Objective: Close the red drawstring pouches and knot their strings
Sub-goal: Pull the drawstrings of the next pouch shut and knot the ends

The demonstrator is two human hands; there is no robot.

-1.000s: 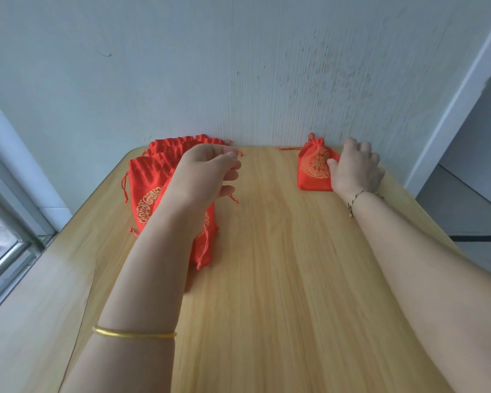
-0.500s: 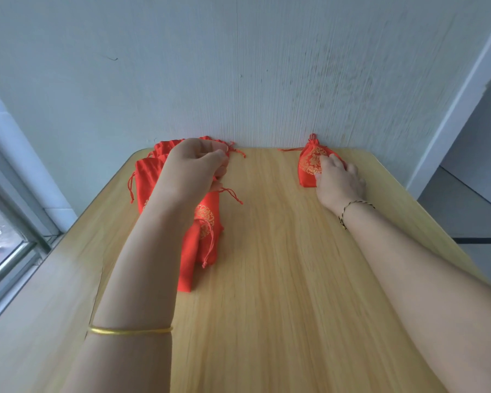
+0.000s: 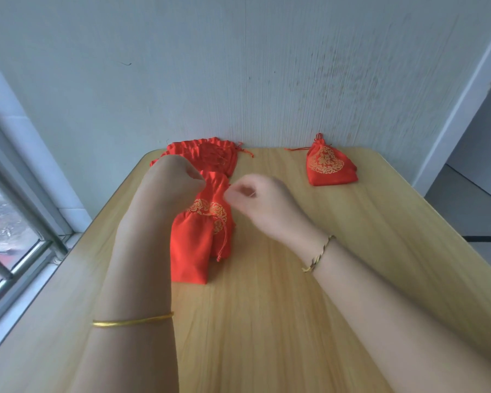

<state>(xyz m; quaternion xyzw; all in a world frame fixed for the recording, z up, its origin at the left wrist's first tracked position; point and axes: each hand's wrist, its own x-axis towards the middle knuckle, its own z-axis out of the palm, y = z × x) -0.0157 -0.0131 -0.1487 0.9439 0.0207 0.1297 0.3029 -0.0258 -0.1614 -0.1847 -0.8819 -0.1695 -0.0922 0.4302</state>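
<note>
A red drawstring pouch [image 3: 201, 236] with a gold pattern lies lengthwise at the table's middle left, its mouth pointing away from me. My left hand [image 3: 173, 180] grips the left side of the pouch's mouth with curled fingers. My right hand [image 3: 255, 199], blurred, pinches at the right side of the mouth, where the string comes out. Behind them a pile of several open red pouches [image 3: 207, 154] lies against the wall. A closed, knotted pouch [image 3: 329, 165] sits alone at the back right.
The wooden table [image 3: 295, 293] stands in a corner, with a white wall [image 3: 238, 80] along its far edge and a window [image 3: 9, 222] close to its left edge. To the right the table drops off to the floor [image 3: 471, 211].
My right hand let go of the closed pouch at the back right and moved left to the pouch in the middle. My left hand pulled that pouch off the pile toward me.
</note>
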